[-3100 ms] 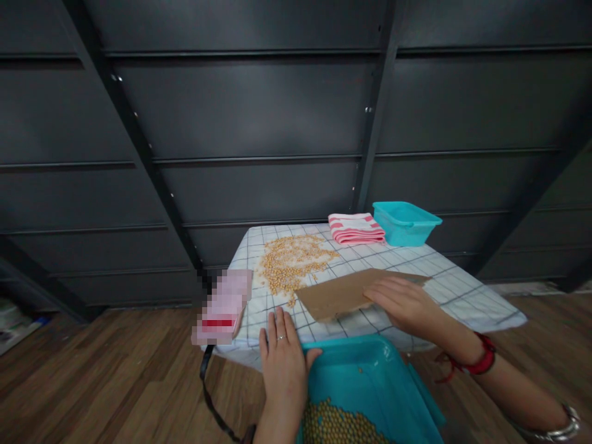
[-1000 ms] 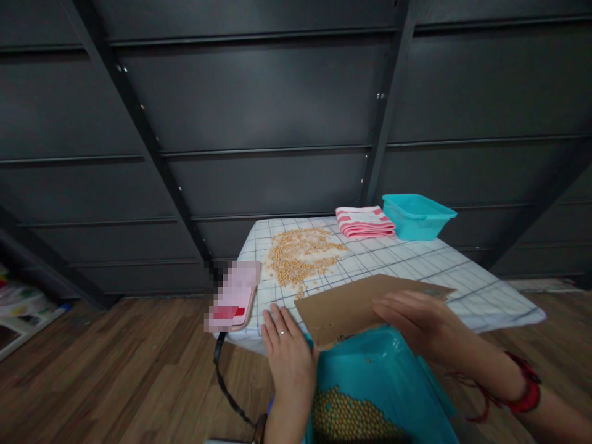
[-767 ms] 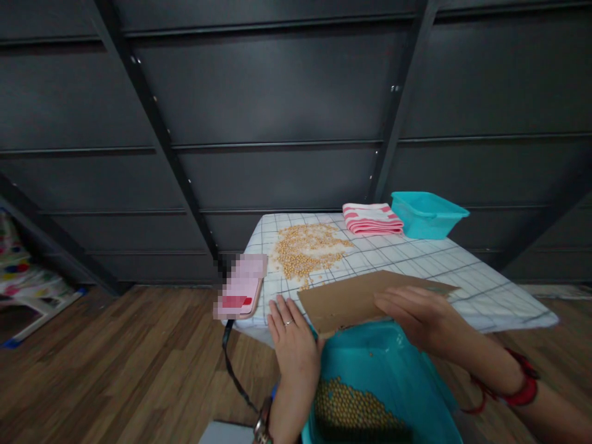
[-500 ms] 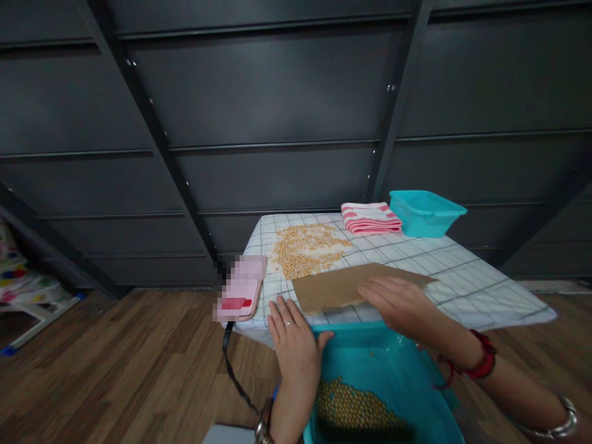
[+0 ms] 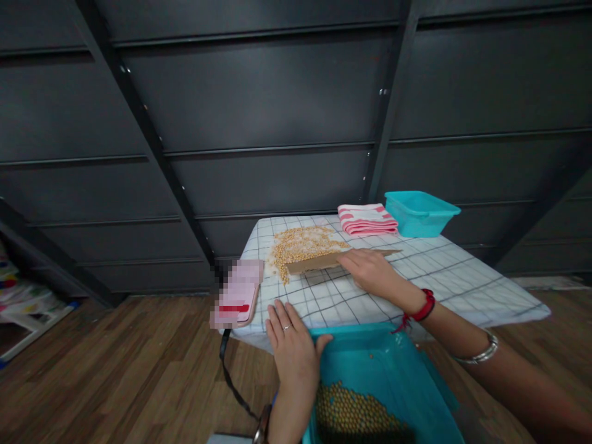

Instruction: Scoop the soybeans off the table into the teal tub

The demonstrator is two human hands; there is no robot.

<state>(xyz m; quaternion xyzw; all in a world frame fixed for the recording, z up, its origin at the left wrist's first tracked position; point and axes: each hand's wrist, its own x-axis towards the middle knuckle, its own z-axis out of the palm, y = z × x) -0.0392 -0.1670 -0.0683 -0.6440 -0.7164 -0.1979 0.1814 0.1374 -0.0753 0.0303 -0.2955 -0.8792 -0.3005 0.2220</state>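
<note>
My right hand [image 5: 370,269] grips a piece of brown cardboard [image 5: 317,263], tilted on its long edge against the near side of a spread of pale yellow beans [image 5: 308,242]. They look like soybeans, with fine white grains among them. At the table's front edge my left hand [image 5: 293,348] lies flat, fingers stretched out, its thumb over the rim of a large teal bin [image 5: 398,354]. Many beans [image 5: 354,410] cover part of the bin's bottom; they look darker in the shade there.
A white checked cloth [image 5: 439,290] covers the table. A folded pink-and-white towel [image 5: 367,220] lies at the back beside a smaller teal basket [image 5: 420,216]. To the left, a pink phone [image 5: 240,293] rests at the edge, with a black strap [image 5: 231,373] hanging down. Dark panels [image 5: 277,92] stand behind.
My right hand has moved away from me with the cardboard, from near the bin to the beans, and the cardboard has tipped up from a flatter pose. My left hand has stayed put.
</note>
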